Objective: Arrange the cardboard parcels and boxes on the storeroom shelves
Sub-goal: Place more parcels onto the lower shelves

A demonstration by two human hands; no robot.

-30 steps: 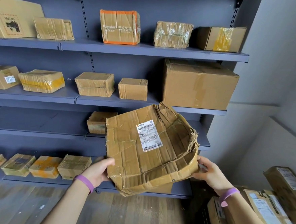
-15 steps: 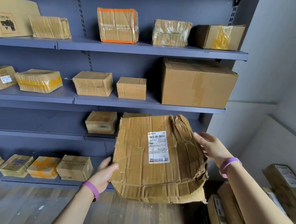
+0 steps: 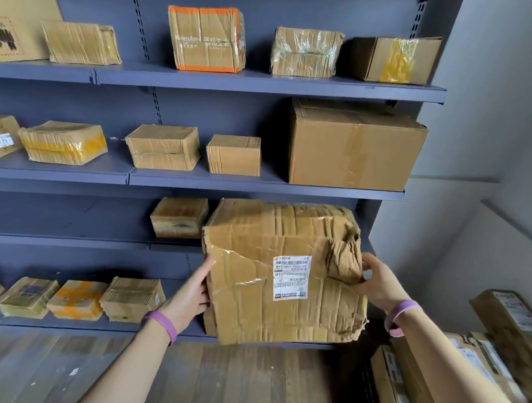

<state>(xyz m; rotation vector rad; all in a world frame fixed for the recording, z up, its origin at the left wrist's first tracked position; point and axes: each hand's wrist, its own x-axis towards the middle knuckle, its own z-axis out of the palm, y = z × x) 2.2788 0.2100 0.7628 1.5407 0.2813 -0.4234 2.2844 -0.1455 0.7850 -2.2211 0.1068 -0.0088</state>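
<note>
I hold a large crumpled cardboard box (image 3: 264, 283) with a white shipping label upright between both hands, in front of the right end of the dark blue shelving (image 3: 338, 86). Its upper part is level with the gap under the second shelf, beside a small box (image 3: 179, 218) on the third shelf. My left hand (image 3: 191, 296) presses flat against the box's left side, one finger pointing up along the edge. My right hand (image 3: 374, 283) grips the torn, dented right edge, thumb on the front.
The top and second shelves hold several taped parcels, among them an orange-edged box (image 3: 207, 37) and a big carton (image 3: 352, 148) at the right. The bottom shelf has a few flat parcels (image 3: 76, 299) at the left. More labelled boxes (image 3: 478, 369) are stacked on the floor at lower right.
The crumpled box has risen and tipped upright toward the third shelf. My left hand slid up its left side and my right hand came down onto the dented right edge.
</note>
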